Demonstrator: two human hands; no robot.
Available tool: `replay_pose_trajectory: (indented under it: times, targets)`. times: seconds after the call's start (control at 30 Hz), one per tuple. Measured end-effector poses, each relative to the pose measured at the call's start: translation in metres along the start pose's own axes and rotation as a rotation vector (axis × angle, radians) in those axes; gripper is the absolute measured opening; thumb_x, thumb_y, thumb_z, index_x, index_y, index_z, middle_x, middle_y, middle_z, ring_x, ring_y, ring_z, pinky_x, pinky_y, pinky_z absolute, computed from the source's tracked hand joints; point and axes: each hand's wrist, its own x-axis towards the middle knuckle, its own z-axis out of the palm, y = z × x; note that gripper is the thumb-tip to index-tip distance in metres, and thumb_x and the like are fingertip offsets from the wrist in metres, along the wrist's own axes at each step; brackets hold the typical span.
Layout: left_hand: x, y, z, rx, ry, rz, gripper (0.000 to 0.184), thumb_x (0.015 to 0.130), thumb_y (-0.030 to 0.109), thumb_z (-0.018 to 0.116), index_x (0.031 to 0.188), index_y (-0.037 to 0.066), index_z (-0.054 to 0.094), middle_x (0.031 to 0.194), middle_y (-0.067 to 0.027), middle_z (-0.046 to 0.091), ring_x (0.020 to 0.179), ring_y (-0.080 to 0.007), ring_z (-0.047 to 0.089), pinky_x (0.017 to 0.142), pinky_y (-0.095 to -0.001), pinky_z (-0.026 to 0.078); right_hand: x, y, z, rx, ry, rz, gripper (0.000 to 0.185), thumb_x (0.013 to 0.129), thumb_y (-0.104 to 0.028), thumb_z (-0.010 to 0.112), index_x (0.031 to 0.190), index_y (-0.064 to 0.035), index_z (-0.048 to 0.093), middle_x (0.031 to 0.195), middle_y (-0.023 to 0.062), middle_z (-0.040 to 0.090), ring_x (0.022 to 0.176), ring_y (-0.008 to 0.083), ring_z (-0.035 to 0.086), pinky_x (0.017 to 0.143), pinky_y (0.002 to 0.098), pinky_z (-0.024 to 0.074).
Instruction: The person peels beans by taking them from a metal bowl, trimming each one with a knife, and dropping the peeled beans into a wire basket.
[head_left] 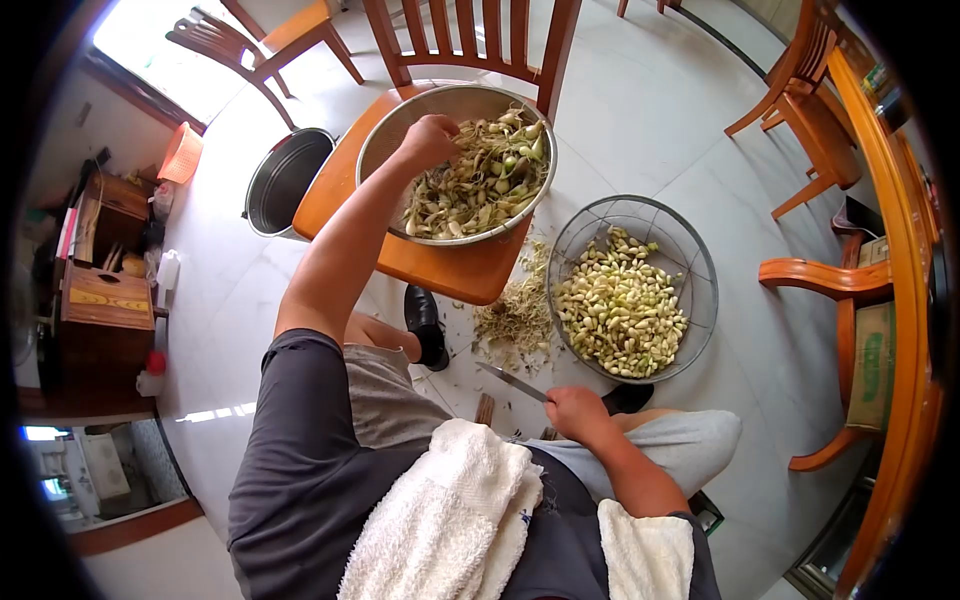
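My left hand (432, 142) reaches into a wide metal basin (385, 135) of untrimmed small white-green onion-like bulbs (490, 180) with dry roots and stems. Its fingers are curled at the edge of the heap; whether a bulb is between them is hidden. Over my lap, my right hand (578, 413) is wrapped round the handle of a knife (513, 382), its blade pointing left. Beyond that hand, a round wire-mesh basket (697, 270) on the floor holds cleaned pale bulbs (622, 305).
The basin rests on a wooden chair (465, 268). Root and stem scraps (515, 318) litter the tiled floor between chair and basket. A dark bucket (287, 182) stands left of the chair. White towels (445, 510) hang over my front. A wooden table (900, 330) runs along the right.
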Motion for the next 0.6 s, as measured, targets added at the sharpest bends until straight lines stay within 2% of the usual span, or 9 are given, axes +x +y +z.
replay_pose_trajectory:
  times: [0.03,0.07,0.17,0.37,0.47,0.57,0.6]
  targets:
    - [0.003,-0.002,0.006,0.055,0.019,0.065,0.033,0.070,0.014,0.072,0.100,0.004,0.067,0.080,-0.0080,0.065,0.071,-0.0187,0.063,0.062,-0.0322,0.052,0.001,0.001,0.000,0.001,-0.004,0.004,0.020,0.081,-0.023,0.055,0.081,-0.0060,0.065,0.077,0.0196,0.063,0.074,0.0393,0.060,0.068,0.0490,0.0470]
    - [0.007,-0.004,0.011,0.108,0.045,0.073,0.032,0.070,0.019,0.073,0.098,0.005,0.067,0.086,-0.0112,0.066,0.078,-0.0227,0.064,0.069,-0.0352,0.052,0.002,0.002,0.001,0.002,-0.007,0.007,0.020,0.081,-0.023,0.055,0.081,-0.0060,0.065,0.077,0.0195,0.063,0.075,0.0392,0.060,0.069,0.0490,0.0471]
    - [0.010,-0.003,0.017,0.162,0.082,0.091,0.033,0.071,0.023,0.073,0.097,0.004,0.065,0.090,-0.0139,0.066,0.081,-0.0256,0.064,0.074,-0.0367,0.051,0.002,0.000,-0.001,-0.016,-0.025,0.010,0.020,0.081,-0.023,0.055,0.082,-0.0065,0.066,0.078,0.0193,0.063,0.075,0.0391,0.060,0.069,0.0490,0.0471]
    - [0.005,-0.001,0.020,0.274,0.143,0.116,0.032,0.076,0.024,0.066,0.100,0.003,0.061,0.089,-0.0148,0.066,0.084,-0.0287,0.064,0.077,-0.0391,0.049,0.000,-0.003,-0.003,-0.017,-0.026,-0.004,0.020,0.082,-0.023,0.055,0.084,-0.0071,0.066,0.078,0.0187,0.064,0.075,0.0387,0.060,0.069,0.0489,0.0472]
    - [0.003,-0.007,0.014,0.124,0.229,0.085,0.023,0.081,0.022,0.060,0.095,0.004,0.062,0.084,-0.0148,0.066,0.084,-0.0283,0.065,0.071,-0.0387,0.051,-0.001,-0.002,-0.002,-0.021,-0.016,0.004,0.020,0.082,-0.023,0.055,0.084,-0.0070,0.066,0.078,0.0186,0.064,0.076,0.0384,0.061,0.069,0.0489,0.0473]
    - [0.003,0.003,-0.011,-0.431,0.189,-0.167,0.021,0.084,0.019,0.057,0.093,0.001,0.062,0.073,-0.0087,0.061,0.079,-0.0188,0.064,0.062,-0.0311,0.051,-0.002,-0.002,-0.002,-0.016,-0.004,0.022,0.020,0.082,-0.024,0.055,0.085,-0.0072,0.066,0.081,0.0186,0.064,0.078,0.0381,0.061,0.070,0.0485,0.0474]
    - [-0.006,0.007,-0.027,-0.536,0.131,-0.189,0.021,0.089,0.018,0.056,0.098,-0.001,0.060,0.079,-0.0062,0.057,0.078,-0.0161,0.063,0.060,-0.0270,0.053,-0.003,-0.002,-0.002,-0.025,-0.010,0.031,0.020,0.082,-0.024,0.055,0.086,-0.0073,0.066,0.082,0.0187,0.065,0.078,0.0380,0.061,0.071,0.0483,0.0474]
